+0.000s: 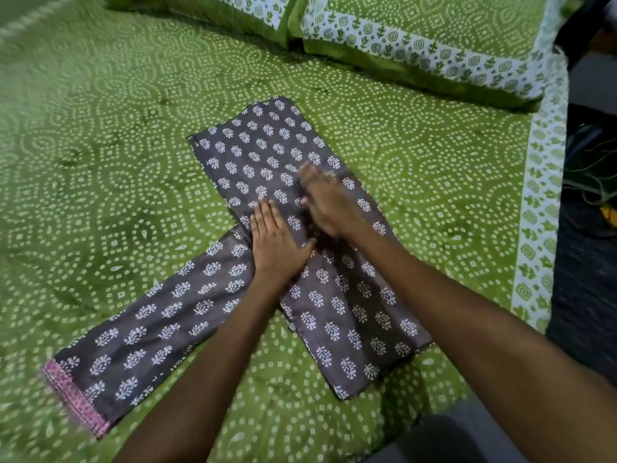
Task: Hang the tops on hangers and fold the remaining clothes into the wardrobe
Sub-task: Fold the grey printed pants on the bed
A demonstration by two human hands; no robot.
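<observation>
A grey garment with a white leaf print lies flat on the green bed, partly folded. One long part runs from the upper middle to the lower right. A second part with a pink hem stretches to the lower left. My left hand presses flat on the cloth where the two parts meet, fingers straight. Just to its right, my right hand lies on the fabric with fingers extended; it is motion-blurred.
The green bedsheet with white dotted circles covers the bed. Two matching pillows lie at the head, upper right. The bed's white-bordered edge runs down the right, with dark floor and some cords beyond.
</observation>
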